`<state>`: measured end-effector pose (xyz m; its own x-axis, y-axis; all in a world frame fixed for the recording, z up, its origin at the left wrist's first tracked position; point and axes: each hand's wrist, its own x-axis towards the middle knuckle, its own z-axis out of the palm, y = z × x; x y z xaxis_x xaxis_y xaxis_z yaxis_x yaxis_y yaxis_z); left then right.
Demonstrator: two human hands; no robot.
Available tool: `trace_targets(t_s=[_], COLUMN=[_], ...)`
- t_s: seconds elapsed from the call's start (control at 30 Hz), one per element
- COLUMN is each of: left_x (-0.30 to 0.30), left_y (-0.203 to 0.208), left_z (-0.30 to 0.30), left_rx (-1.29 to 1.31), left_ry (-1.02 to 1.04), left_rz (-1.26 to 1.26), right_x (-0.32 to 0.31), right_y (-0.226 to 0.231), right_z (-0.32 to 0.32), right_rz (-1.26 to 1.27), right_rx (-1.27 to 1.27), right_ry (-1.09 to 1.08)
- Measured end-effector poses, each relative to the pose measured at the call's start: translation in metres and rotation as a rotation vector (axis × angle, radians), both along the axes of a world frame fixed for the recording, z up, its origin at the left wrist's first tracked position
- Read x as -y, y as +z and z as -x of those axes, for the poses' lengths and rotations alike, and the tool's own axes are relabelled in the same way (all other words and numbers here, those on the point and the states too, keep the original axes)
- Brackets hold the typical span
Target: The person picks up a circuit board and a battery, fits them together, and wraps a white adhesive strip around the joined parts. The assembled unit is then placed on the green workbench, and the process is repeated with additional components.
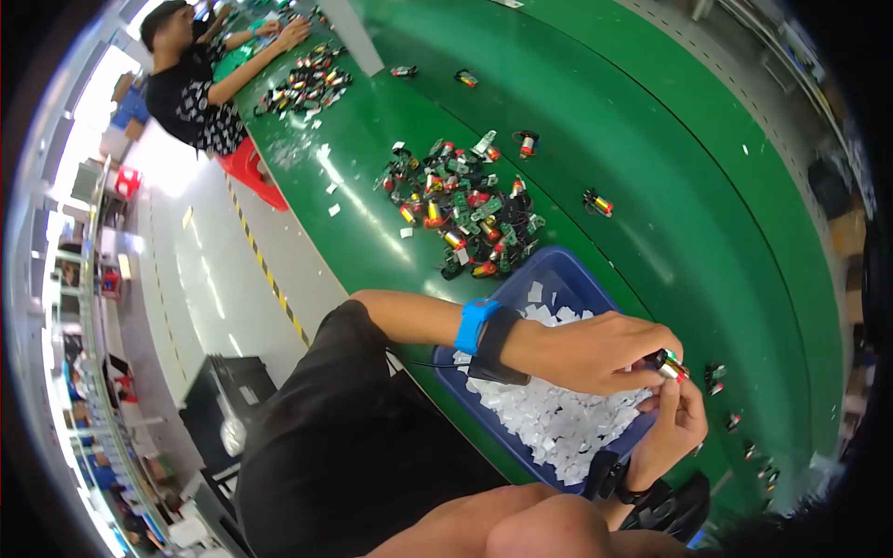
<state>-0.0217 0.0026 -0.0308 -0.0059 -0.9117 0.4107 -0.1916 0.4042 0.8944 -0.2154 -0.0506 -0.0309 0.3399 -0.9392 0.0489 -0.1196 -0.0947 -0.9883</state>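
Between the fingertips of both my hands is a small cylindrical battery cell (668,365), shiny with red and dark parts. My left hand (600,352), with a blue band and a black strap at its wrist, pinches it from above. The thumb and fingers of my right hand (677,426) close on its lower end. Under my hands stands a blue plastic bin (569,268) holding many small white paper pieces (549,423). Beyond the bin lies a heap of similar cells with green circuit boards and black parts (465,209).
Loose cell assemblies (600,203) lie scattered on the green table (688,251), some right of my hands. At the far left a person in a patterned black shirt (200,98) works beside another heap (312,79). A grey post (353,33) rises from the table. A black crate (228,405) stands left of me.
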Motion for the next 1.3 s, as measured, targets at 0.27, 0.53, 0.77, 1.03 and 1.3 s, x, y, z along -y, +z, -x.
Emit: trace_targets(t_s=[0.27,0.53,0.77,1.03,1.3], left_x=[0.013,0.106,0.03,-0.049,-0.075], left_y=[0.003,-0.053,-0.007,-0.013,0.016], left_z=[-0.012,-0.047,-0.173,-0.172,-0.151], left_rx=[-0.232,0.409,1.15,1.165,1.058], left_ry=[-0.121,0.075,0.257,0.527,0.543], left_rz=[-0.279,-0.265,-0.283,-0.397,-0.265], right_x=[0.003,-0.006,-0.005,-0.004,-0.002], right_y=[-0.001,0.029,0.036,0.039,0.036], right_z=[-0.002,0.0,0.012,0.008,0.01], right_rz=[0.052,0.124,0.197,0.238,0.277], right_rx=[-0.075,-0.097,-0.123,-0.178,-0.217], right_ry=[0.063,0.089,0.094,0.095,0.189])
